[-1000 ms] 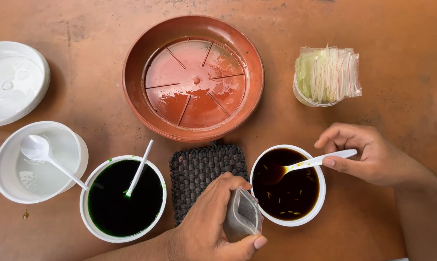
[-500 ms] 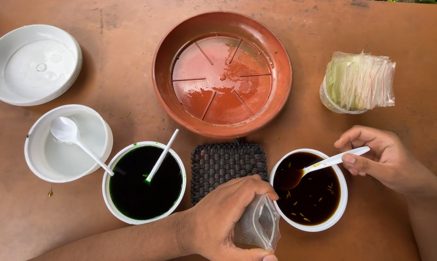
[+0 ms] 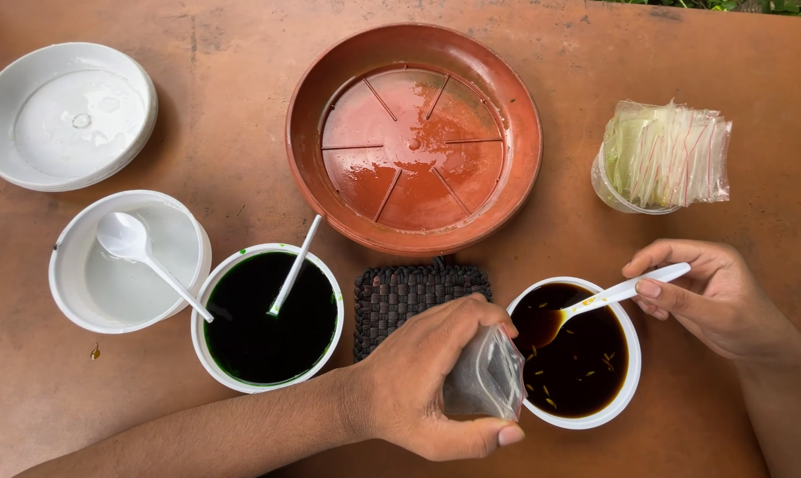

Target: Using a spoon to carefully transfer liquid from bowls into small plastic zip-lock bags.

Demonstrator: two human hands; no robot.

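Observation:
My left hand (image 3: 427,381) grips a small clear plastic zip bag (image 3: 484,376) held open at the left rim of a white bowl (image 3: 630,389). That bowl holds dark brown liquid (image 3: 586,363) with small seeds floating in it. My right hand (image 3: 715,296) pinches the handle of a white plastic spoon (image 3: 617,292), whose tip dips into the brown liquid. A dark woven mat (image 3: 414,296) lies just behind my left hand.
A white bowl of dark green liquid (image 3: 263,319) with a white stick stands left of the mat. Further left are a white bowl with a spoon (image 3: 130,261) and an empty white dish (image 3: 64,115). A wet terracotta saucer (image 3: 414,137) and a cup of zip bags (image 3: 666,155) sit behind.
The view has shifted, so everything sits lower and more to the right. My left hand has brought the bag closer to the brown bowl's rim. The spoon stays in the liquid.

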